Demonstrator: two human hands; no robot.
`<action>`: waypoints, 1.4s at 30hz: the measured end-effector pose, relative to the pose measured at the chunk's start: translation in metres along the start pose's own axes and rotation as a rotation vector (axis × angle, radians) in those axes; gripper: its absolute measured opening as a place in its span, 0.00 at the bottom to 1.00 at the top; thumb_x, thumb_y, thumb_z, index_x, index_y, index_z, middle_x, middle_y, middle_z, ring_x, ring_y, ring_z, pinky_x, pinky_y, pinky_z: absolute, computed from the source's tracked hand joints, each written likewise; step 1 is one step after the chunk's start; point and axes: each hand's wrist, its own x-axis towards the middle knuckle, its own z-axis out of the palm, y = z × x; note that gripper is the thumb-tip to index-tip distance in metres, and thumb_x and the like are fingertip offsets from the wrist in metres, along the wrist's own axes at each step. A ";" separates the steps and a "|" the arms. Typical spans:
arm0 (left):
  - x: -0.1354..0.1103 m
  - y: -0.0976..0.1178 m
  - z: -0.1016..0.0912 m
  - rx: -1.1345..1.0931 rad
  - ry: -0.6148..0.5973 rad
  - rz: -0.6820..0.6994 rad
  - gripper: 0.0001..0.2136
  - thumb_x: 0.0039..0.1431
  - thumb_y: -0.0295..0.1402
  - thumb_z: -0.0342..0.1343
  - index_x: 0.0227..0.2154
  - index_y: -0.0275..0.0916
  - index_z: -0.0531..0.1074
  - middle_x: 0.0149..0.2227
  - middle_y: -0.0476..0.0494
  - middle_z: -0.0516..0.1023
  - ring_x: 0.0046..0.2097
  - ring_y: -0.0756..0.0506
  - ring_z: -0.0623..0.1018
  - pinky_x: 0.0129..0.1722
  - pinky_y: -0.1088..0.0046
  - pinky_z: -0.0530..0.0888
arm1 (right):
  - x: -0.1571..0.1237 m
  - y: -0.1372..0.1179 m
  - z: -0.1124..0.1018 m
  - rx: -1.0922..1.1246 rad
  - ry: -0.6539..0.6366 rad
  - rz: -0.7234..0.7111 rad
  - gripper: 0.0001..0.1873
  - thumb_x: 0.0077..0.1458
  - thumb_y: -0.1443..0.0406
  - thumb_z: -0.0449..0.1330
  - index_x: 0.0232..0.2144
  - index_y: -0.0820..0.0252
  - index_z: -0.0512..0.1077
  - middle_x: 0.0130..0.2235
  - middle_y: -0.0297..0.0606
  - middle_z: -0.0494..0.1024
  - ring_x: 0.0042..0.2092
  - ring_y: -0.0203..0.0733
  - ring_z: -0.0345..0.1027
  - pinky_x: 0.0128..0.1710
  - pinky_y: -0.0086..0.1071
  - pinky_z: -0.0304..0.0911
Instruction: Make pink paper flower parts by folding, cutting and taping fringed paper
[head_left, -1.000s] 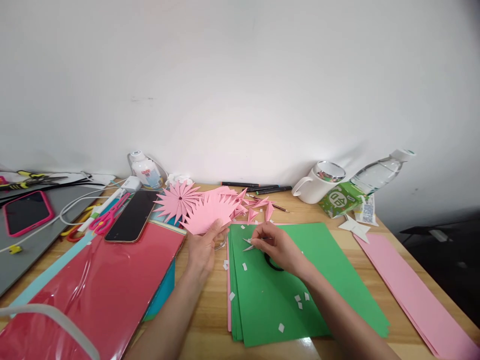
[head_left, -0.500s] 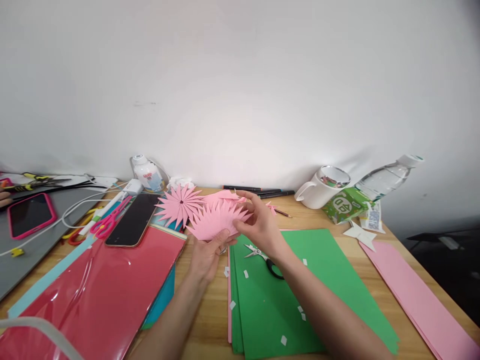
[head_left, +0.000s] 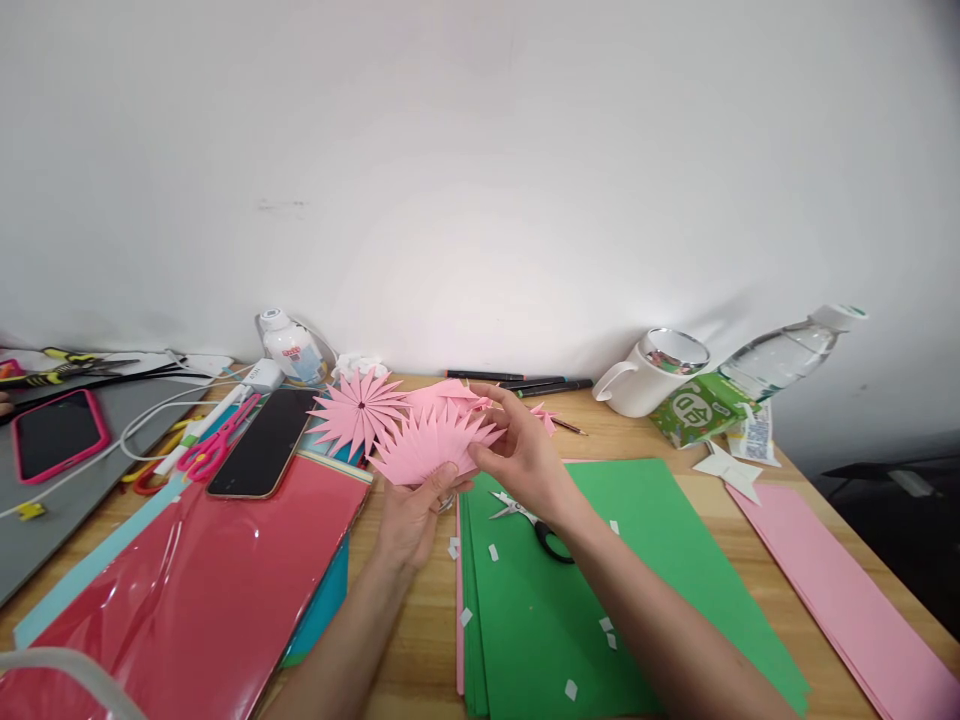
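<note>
A pleated pink paper fan (head_left: 429, 447) with pointed tips is held up at the middle of the desk. My left hand (head_left: 414, 515) grips its lower edge, thumb on the front. At the fan's right end, my right hand (head_left: 519, 450) has its thumb and fingers closed around the folds. Just left of the fan lies a round pink paper rosette (head_left: 361, 405) with a small hole at its centre. More pink paper (head_left: 442, 393) shows behind the fan, partly hidden. Open scissors (head_left: 534, 522) with black handles rest on green paper sheets (head_left: 660, 560) below my right hand.
Left: red sheets in a clear sleeve (head_left: 202, 570), a black phone (head_left: 262, 440), pink scissors (head_left: 219, 440) and a white bottle (head_left: 291, 347). Back right: a white mug (head_left: 641, 380), a green box (head_left: 694, 408) and a water bottle (head_left: 787, 355). Pink sheets (head_left: 840, 590) lie at the right edge.
The right hand's thumb has shifted slightly along the fan's right end, and the fan looks a little more pleated. The view has moved slightly.
</note>
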 end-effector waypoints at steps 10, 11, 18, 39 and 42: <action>0.002 0.003 -0.002 -0.011 -0.022 -0.038 0.28 0.34 0.34 0.73 0.43 0.37 0.74 0.39 0.38 0.83 0.39 0.36 0.82 0.36 0.63 0.79 | -0.002 0.007 0.005 -0.072 0.134 -0.094 0.34 0.46 0.68 0.61 0.56 0.57 0.58 0.38 0.35 0.70 0.34 0.37 0.68 0.34 0.32 0.69; 0.002 0.003 -0.001 -0.011 -0.017 -0.030 0.28 0.34 0.34 0.73 0.43 0.36 0.74 0.38 0.38 0.83 0.38 0.36 0.83 0.37 0.63 0.79 | -0.002 0.008 0.006 -0.115 0.144 -0.132 0.34 0.47 0.68 0.61 0.57 0.56 0.58 0.39 0.37 0.70 0.36 0.38 0.69 0.35 0.34 0.70; 0.001 0.008 0.004 -0.027 0.090 0.071 0.24 0.30 0.35 0.74 0.34 0.36 0.76 0.36 0.39 0.83 0.34 0.38 0.83 0.33 0.67 0.78 | -0.009 0.007 0.001 -0.550 0.383 -0.584 0.13 0.60 0.67 0.56 0.46 0.53 0.74 0.40 0.43 0.72 0.40 0.43 0.70 0.39 0.39 0.69; -0.002 0.002 0.007 -0.013 0.242 0.240 0.23 0.32 0.33 0.73 0.36 0.34 0.75 0.37 0.40 0.82 0.34 0.41 0.82 0.32 0.66 0.80 | -0.030 0.040 0.021 -0.266 0.248 -0.142 0.08 0.56 0.60 0.58 0.30 0.58 0.74 0.31 0.38 0.78 0.32 0.40 0.71 0.34 0.34 0.70; -0.001 0.001 0.006 0.024 0.220 0.250 0.21 0.32 0.34 0.73 0.32 0.33 0.76 0.34 0.40 0.82 0.32 0.41 0.82 0.31 0.66 0.80 | -0.032 0.041 0.023 -0.362 0.290 -0.145 0.06 0.56 0.62 0.58 0.30 0.57 0.74 0.31 0.38 0.79 0.31 0.41 0.72 0.33 0.35 0.70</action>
